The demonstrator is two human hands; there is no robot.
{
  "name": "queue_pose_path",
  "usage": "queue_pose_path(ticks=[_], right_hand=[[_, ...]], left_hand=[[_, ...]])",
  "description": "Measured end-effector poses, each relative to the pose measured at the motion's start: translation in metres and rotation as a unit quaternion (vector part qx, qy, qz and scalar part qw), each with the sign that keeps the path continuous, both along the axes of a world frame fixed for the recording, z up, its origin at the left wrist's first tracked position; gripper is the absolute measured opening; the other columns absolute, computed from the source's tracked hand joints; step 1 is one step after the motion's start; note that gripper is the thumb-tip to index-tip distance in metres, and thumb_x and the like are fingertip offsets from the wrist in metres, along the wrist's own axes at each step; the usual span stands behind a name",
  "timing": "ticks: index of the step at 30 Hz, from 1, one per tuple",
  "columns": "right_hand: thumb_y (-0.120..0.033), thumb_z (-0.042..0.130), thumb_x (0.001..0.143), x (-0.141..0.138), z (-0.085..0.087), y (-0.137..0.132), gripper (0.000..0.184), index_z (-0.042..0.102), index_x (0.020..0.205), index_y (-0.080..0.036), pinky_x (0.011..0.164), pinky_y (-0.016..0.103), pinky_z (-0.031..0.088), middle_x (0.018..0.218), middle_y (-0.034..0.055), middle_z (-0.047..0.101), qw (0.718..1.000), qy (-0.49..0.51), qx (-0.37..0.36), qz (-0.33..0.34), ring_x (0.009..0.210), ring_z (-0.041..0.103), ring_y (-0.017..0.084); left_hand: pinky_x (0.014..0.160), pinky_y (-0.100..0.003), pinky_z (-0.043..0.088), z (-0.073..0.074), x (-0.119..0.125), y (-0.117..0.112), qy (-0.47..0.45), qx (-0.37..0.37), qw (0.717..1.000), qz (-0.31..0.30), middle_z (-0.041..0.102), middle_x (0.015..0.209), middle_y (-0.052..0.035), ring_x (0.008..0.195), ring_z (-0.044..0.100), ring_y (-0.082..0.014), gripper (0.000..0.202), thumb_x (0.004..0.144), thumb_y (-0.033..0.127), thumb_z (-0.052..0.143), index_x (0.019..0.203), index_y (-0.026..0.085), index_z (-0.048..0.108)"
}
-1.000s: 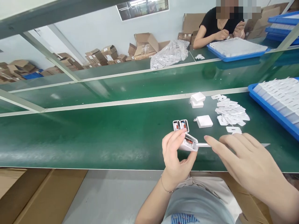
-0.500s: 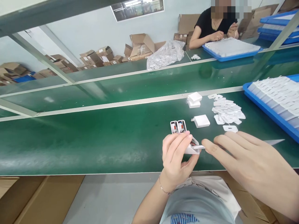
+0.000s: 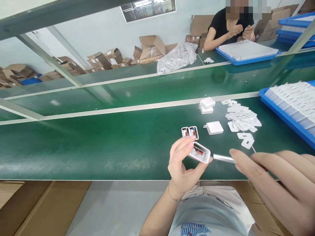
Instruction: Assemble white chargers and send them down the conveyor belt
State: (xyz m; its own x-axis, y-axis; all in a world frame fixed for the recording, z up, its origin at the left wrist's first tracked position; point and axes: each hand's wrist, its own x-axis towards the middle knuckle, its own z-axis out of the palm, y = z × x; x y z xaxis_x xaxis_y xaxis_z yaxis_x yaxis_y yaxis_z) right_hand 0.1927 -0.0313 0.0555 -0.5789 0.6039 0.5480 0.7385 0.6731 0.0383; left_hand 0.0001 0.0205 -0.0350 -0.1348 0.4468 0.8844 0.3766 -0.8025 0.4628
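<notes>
My left hand (image 3: 182, 160) is closed around an open white charger housing (image 3: 206, 158), tilted so its opening faces up toward me. Red and dark parts show inside it. A slim silver metal tool (image 3: 223, 158) is pinched in my right hand (image 3: 270, 177), its blunt end just right of the housing and apart from it. The tool's other end is hidden by the hand. Just beyond my left fingers stand two more open white housings (image 3: 190, 132) with similar parts inside. A closed white charger (image 3: 215, 127) with metal prongs lies behind them.
Two stacked white chargers (image 3: 207, 105) lie farther back, left of a pile of flat white cover plates (image 3: 243, 116). A blue tray (image 3: 283, 116) of white pieces sits at right. Across the green bench (image 3: 98, 147), a person (image 3: 230, 32) works by another blue tray (image 3: 236, 61).
My right hand has drawn the metal tool out of the housing and moved right. The housing's opening now shows more fully. Another slotted cover plate is visible near the right hand.
</notes>
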Motion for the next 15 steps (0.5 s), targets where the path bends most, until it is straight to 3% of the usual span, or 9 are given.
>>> queue_pose_path(ticks=[3, 7, 15], right_hand=[[-0.016, 0.042, 0.095, -0.001, -0.001, -0.006, 0.047, 0.051, 0.139, -0.004, 0.075, 0.047, 0.039, 0.094, 0.0150, 0.067, 0.997, -0.076, 0.021, 0.002, 0.084, 0.059, 0.032], [-0.013, 0.039, 0.094, -0.008, 0.000, -0.007, 0.043, 0.054, 0.134, -0.005, 0.077, 0.047, 0.039, 0.092, 0.0139, 0.069, 0.997, -0.071, 0.031, 0.009, 0.084, 0.059, 0.031], [-0.005, 0.041, 0.093, -0.026, 0.001, 0.002, 0.033, 0.064, 0.116, -0.005, 0.065, 0.041, 0.036, 0.078, 0.0106, 0.066, 0.993, -0.072, 0.098, -0.001, 0.073, 0.056, 0.025]], left_hand=[[0.098, -0.048, 0.057, -0.002, 0.002, -0.002, -0.021, -0.001, 1.000, -0.023, 0.069, 0.121, -0.0121, 0.118, 0.065, -0.0261, 0.064, 0.077, 0.020, 0.082, 0.134, 0.019, 0.052], [0.099, -0.047, 0.056, -0.002, 0.004, -0.005, -0.013, 0.008, 1.000, -0.027, 0.068, 0.123, -0.0133, 0.119, 0.064, -0.0257, 0.067, 0.075, 0.013, 0.082, 0.135, 0.016, 0.052], [0.091, -0.047, 0.059, 0.004, 0.005, -0.011, 0.028, 0.010, 0.999, 0.036, 0.071, 0.118, -0.0119, 0.112, 0.067, -0.0255, 0.061, 0.079, 0.018, 0.079, 0.133, 0.019, 0.050]])
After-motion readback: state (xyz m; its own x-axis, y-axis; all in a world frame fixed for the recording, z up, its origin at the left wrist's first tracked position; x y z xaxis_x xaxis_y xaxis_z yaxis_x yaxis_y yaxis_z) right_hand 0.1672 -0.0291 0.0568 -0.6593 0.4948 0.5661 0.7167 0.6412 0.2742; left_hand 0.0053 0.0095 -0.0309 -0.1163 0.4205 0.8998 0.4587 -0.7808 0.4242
